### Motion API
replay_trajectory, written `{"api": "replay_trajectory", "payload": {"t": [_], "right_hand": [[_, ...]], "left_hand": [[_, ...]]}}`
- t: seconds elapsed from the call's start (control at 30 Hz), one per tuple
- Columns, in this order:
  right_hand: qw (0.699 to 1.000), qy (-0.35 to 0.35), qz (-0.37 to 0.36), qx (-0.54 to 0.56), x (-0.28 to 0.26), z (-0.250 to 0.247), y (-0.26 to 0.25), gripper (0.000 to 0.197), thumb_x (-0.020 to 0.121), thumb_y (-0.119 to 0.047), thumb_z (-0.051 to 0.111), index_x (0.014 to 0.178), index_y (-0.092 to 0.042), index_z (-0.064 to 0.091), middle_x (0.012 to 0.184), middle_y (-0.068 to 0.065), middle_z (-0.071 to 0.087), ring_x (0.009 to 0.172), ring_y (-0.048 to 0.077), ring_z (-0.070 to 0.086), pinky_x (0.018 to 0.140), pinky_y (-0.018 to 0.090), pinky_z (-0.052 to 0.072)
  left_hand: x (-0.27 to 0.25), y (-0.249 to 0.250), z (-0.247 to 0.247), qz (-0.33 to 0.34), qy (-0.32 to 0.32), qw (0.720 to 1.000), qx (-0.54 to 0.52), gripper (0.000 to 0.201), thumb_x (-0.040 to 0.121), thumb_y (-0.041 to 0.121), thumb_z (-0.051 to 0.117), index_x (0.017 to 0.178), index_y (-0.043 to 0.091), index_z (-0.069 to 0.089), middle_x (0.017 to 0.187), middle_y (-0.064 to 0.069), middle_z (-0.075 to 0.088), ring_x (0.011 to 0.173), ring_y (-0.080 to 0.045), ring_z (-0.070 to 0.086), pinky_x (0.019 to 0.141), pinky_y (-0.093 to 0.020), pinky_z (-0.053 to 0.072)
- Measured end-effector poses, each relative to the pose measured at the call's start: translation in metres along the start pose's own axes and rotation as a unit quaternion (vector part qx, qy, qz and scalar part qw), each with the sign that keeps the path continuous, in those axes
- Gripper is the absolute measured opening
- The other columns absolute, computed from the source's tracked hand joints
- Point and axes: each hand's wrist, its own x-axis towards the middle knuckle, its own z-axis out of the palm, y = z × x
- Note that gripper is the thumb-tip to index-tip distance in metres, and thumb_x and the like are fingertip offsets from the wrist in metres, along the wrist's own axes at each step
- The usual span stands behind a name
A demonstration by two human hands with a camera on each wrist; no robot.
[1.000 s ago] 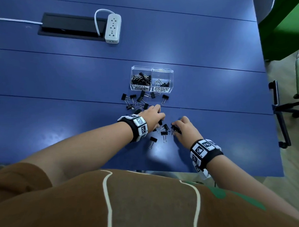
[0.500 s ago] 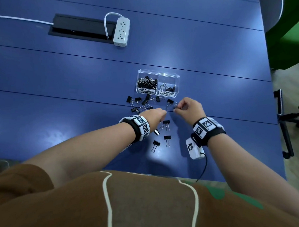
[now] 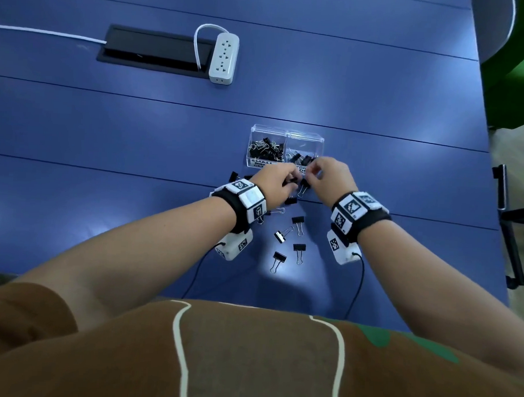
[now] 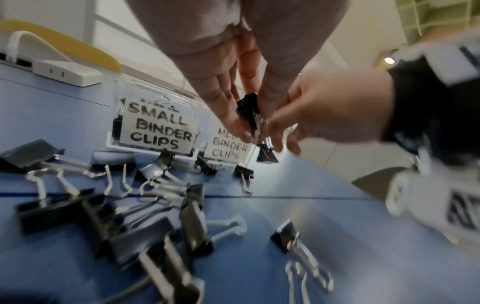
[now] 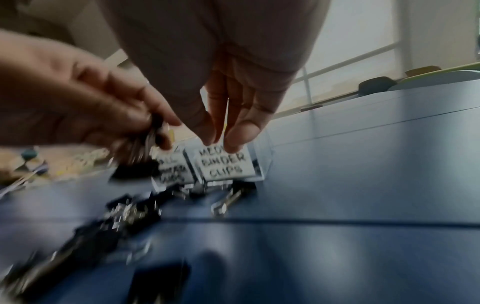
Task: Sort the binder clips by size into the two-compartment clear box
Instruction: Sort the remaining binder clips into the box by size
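Resting surface: smooth blue table [image 3: 108, 125], white power strip [image 3: 224, 58] far off.
Box: clear box [image 3: 287, 135], labels "SMALL BINDER CLIPS", "MEDIUM BINDER CLIPS".
Left hand [image 3: 278, 184]: pinching black binder clips [image 4: 249, 111] before the box.
Right hand [image 3: 330, 177]: fingertips together; contents unclear.
Loose clips [image 3: 297, 221]: black, wire-handled, scattered near the box.

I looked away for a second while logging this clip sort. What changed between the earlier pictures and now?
Both hands left the loose clips and rose toward the box. The left hand now pinches a black clip. The right hand, which had been down picking at the pile, is beside it in front of the medium compartment; what it pinches is unclear. The box, the power strip and the nearest loose clips stayed put.
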Motion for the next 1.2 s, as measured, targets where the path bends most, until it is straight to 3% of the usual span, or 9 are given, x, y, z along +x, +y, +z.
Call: {"api": "replay_trajectory", "payload": {"t": [0.07, 0.17, 0.27, 0.47, 0.63, 0.7, 0.9, 1.07, 1.2], "right_hand": [[0.998, -0.042, -0.022, -0.048, -0.01, 0.013, 0.007, 0.022, 0.087, -0.008, 0.051, 0.102, -0.011, 0.066, 0.113, 0.011, 0.061, 0.096, 0.032, 0.06, 0.082, 0.033, 0.048], [0.991, -0.084, -0.041, -0.092, -0.022, 0.031, 0.02, 0.04, 0.086, 0.001, 0.046, 0.124, -0.01, 0.055, 0.134, 0.007, 0.045, 0.103, 0.034, 0.058, 0.084, 0.044, 0.052], [0.992, -0.091, -0.018, -0.088, -0.029, 0.041, 0.03, 0.05, 0.086, 0.002, 0.045, 0.133, -0.015, 0.046, 0.131, 0.009, 0.043, 0.11, 0.033, 0.051, 0.086, 0.045, 0.051], [0.995, -0.064, -0.021, -0.067, -0.038, 0.044, 0.035, 0.021, 0.091, -0.012, 0.05, 0.111, -0.01, 0.054, 0.115, 0.011, 0.047, 0.104, 0.032, 0.051, 0.079, 0.047, 0.052], [0.996, -0.067, -0.035, -0.055, -0.041, 0.04, 0.035, 0.019, 0.09, -0.009, 0.049, 0.106, -0.003, 0.057, 0.111, 0.015, 0.051, 0.098, 0.035, 0.054, 0.079, 0.045, 0.05], [0.996, -0.068, -0.035, -0.041, -0.042, 0.036, 0.035, 0.019, 0.089, -0.009, 0.051, 0.104, -0.001, 0.058, 0.109, 0.016, 0.053, 0.095, 0.036, 0.056, 0.08, 0.042, 0.049], [0.998, -0.05, -0.021, 0.018, -0.056, 0.03, 0.026, 0.016, 0.085, -0.016, 0.055, 0.097, -0.006, 0.059, 0.101, 0.012, 0.058, 0.09, 0.029, 0.056, 0.081, 0.033, 0.043], [0.994, -0.1, -0.039, -0.032, -0.072, 0.052, 0.015, 0.03, 0.087, -0.019, 0.053, 0.116, -0.011, 0.057, 0.112, 0.012, 0.048, 0.094, 0.03, 0.055, 0.081, 0.042, 0.051], [0.993, -0.104, -0.032, -0.053, -0.075, 0.064, 0.013, 0.026, 0.088, -0.007, 0.049, 0.112, -0.003, 0.057, 0.114, 0.017, 0.046, 0.099, 0.036, 0.05, 0.082, 0.045, 0.049]], "left_hand": [[0.008, 0.005, -0.006, -0.001, 0.02, 1.0, -0.022, 0.017, 0.088, 0.013, 0.06, 0.104, 0.014, 0.065, 0.083, 0.0, 0.059, 0.067, -0.013, 0.05, 0.066, -0.021, 0.041], [0.025, 0.009, -0.013, -0.002, 0.046, 0.999, -0.023, 0.017, 0.088, 0.018, 0.061, 0.104, 0.018, 0.065, 0.086, 0.003, 0.058, 0.061, 0.0, 0.045, 0.069, -0.02, 0.039], [0.043, 0.018, -0.02, -0.007, 0.066, 0.998, -0.021, 0.017, 0.088, 0.021, 0.06, 0.104, 0.019, 0.064, 0.091, 0.005, 0.058, 0.066, -0.007, 0.047, 0.072, -0.021, 0.04], [0.065, 0.031, -0.024, -0.015, 0.093, 0.996, -0.003, 0.018, 0.089, 0.018, 0.058, 0.107, 0.014, 0.06, 0.103, -0.003, 0.065, 0.078, -0.019, 0.054, 0.078, -0.028, 0.048], [0.058, 0.025, -0.018, 0.032, 0.04, 0.997, 0.062, 0.035, 0.091, 0.011, 0.055, 0.126, 0.012, 0.054, 0.128, -0.006, 0.06, 0.117, -0.024, 0.057, 0.101, -0.034, 0.045], [0.049, 0.02, -0.015, 0.066, 0.033, 0.993, 0.09, 0.036, 0.089, 0.009, 0.056, 0.125, 0.01, 0.055, 0.128, -0.009, 0.058, 0.121, -0.024, 0.053, 0.105, -0.033, 0.04], [0.006, -0.011, 0.002, 0.088, -0.035, 0.983, 0.158, 0.018, 0.083, 0.012, 0.06, 0.101, 0.012, 0.062, 0.106, -0.009, 0.055, 0.1, -0.024, 0.055, 0.092, -0.041, 0.049], [-0.026, -0.032, 0.011, 0.029, -0.087, 0.959, 0.269, 0.037, 0.084, 0.028, 0.064, 0.117, 0.017, 0.053, 0.114, -0.007, 0.048, 0.108, -0.025, 0.049, 0.086, -0.041, 0.05], [-0.034, -0.04, 0.018, -0.005, -0.096, 0.955, 0.282, 0.043, 0.085, 0.023, 0.063, 0.125, 0.014, 0.05, 0.121, -0.009, 0.044, 0.11, -0.027, 0.049, 0.084, -0.042, 0.053]]}}
